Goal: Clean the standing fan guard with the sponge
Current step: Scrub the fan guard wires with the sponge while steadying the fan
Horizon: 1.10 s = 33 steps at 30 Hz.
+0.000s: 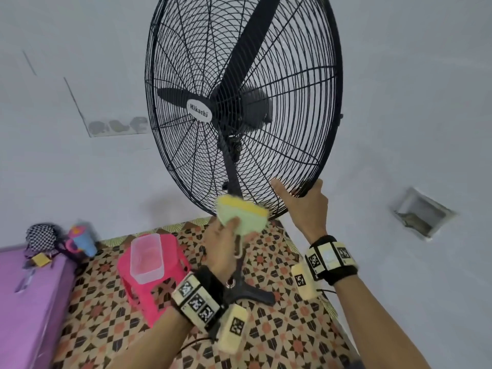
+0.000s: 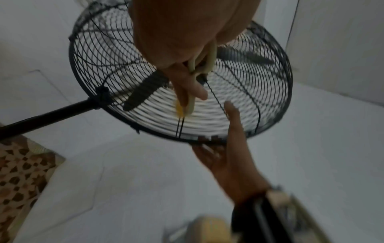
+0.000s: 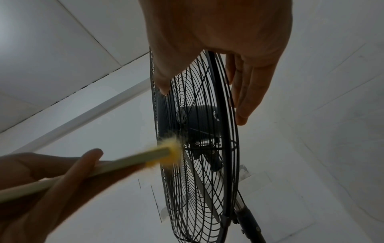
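Head view: a large black wire fan guard (image 1: 266,83), round and mounted on a black pole, filled the upper centre of the frame against a pale wall. A white oval badge (image 1: 199,110) reading "Mikachi" sat at the guard's hub, with dark blades visible behind the wires.

The left hand (image 1: 223,246), at lower centre, gripped a pale green sponge with a yellow scouring edge (image 1: 242,215); its thumb lay across the green face and its fingers were curled behind. The sponge was motion-blurred and its yellow edge met the lowest part of the guard, just left of the right hand. In the right wrist view the yellow edge (image 3: 171,152) touched the front wires.

The right hand (image 1: 306,206), at centre right, clasped the guard's lower rim: the thumb lay on the front wires and the fingers (image 3: 249,92) reached round the rim to the back, nearly straight.

At lower left a clear rectangular plastic container (image 1: 146,258) stood on a pink plastic stool (image 1: 154,288) on the patterned tile floor (image 1: 279,342). A purple surface (image 1: 29,302) occupied the bottom left corner.
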### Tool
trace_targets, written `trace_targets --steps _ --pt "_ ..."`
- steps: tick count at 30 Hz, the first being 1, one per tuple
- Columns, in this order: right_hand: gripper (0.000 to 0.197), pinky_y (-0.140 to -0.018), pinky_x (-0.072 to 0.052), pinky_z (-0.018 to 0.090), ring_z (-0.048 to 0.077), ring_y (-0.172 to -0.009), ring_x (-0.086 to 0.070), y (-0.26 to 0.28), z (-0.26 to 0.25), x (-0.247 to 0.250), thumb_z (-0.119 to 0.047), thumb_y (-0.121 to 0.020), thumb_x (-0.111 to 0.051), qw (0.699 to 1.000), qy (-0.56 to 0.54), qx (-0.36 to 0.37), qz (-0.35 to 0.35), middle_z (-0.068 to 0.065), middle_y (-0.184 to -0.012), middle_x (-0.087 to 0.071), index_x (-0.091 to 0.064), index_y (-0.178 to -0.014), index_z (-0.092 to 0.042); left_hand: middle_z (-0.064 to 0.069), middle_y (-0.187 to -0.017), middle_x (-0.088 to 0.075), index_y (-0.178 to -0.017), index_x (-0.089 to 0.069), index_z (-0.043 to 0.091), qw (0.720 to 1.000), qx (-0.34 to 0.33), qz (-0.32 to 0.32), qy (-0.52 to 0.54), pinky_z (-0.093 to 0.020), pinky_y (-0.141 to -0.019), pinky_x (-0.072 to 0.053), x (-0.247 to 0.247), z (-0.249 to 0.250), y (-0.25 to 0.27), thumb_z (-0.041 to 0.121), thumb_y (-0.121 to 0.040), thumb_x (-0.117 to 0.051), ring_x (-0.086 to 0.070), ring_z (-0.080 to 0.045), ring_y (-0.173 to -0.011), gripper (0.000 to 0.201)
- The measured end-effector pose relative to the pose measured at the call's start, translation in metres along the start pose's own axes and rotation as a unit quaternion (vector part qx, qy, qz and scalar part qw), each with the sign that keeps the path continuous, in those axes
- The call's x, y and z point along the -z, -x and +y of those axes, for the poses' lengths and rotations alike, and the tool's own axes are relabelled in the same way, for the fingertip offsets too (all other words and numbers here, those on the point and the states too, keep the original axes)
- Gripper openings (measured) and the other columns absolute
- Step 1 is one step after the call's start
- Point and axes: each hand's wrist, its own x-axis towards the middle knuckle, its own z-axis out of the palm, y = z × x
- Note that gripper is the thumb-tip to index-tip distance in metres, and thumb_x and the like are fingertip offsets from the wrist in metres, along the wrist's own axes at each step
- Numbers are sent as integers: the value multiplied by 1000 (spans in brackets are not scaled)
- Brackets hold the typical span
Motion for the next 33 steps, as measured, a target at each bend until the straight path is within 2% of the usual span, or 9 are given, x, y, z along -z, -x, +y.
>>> trace_targets --steps 4,8,12,16,20,22,25,29,33 --pt "91 -68 -42 10 12 -96 -62 2 2 0 -76 -71 -77 1000 -3 0 2 -7 -112 -63 -46 -132 -16 -11 -136 -63 -149 -46 7 995 -89 15 -46 -38 -76 -66 26 54 -30 13 -107 -53 -73 -30 -111 42" --pt "92 -69 -45 17 16 -95 -60 1 -2 -2 -73 -72 -77 1000 -3 6 2 -4 -112 -62 -45 -133 -12 -15 -139 -54 -148 -32 7 990 -58 1 -125 -27 -63 -57 33 108 -67 8 -104 -52 -70 -18 -77 48" --pt "83 -81 -49 28 18 -98 -61 -2 0 -1 -72 -72 -79 1000 -13 2 7 -3 -114 -63 -42 -125 -20 -15 -121 -56 -143 -24 17 984 -113 -49 -128 -28 -74 -63 21 150 -86 -5 -100 -60 -75 -25 -84 60" --pt "76 -81 -50 30 19 -97 -62 -1 5 -2 -72 -74 -77 1000 -13 4 9 -4 -112 -63 -37 -120 -26 -22 -138 -53 -150 -40 14 968 -182 -82 -152 -23 -66 -60 2 176 -103 4 -100 -63 -69 -24 -93 55" --pt "71 -82 -45 27 18 -96 -58 -2 4 -1 -69 -78 -74 1000 -16 4 15 -4 -110 -60 -40 -121 -23 -10 -142 -53 -155 -46 13 953 -212 -89 -198 -20 -59 -56 -7 181 -116 6 -100 -65 -68 -26 -103 58" --pt "68 -83 -44 28 18 -96 -57 -6 3 2 -67 -80 -74 1000 -17 0 6 -3 -111 -59 -40 -120 -23 -17 -146 -53 -153 -48 9 952 -188 -71 -230 -21 -57 -56 2 174 -124 2 -98 -66 -71 -26 -93 57" --pt "71 -87 -44 29 20 -100 -56 -12 1 9 -67 -79 -74 1000 -19 -12 -13 -3 -112 -58 -40 -122 -22 -23 -138 -58 -149 -52 3 950 -170 -54 -255 -22 -52 -57 10 175 -130 -4 -96 -66 -71 -19 -70 56" --pt "84 -95 -47 34 19 -109 -59 -19 -10 11 -68 -78 -74 995 -91 -14 34 -4 -122 -60 -42 -137 -18 -12 -128 -62 -150 -52 11 938 -218 -83 -256 -21 -53 -55 -7 189 -127 -3 -97 -66 -69 -21 -78 57" --pt "87 -104 -49 41 22 -115 -60 -27 -18 11 -72 -76 -74 989 -125 -9 72 -1 -128 -62 -43 -139 -19 -23 -140 -57 -152 -50 9 930 -212 -45 -297 -21 -50 -55 -1 176 -135 -4 -95 -67 -67 -14 -63 61"
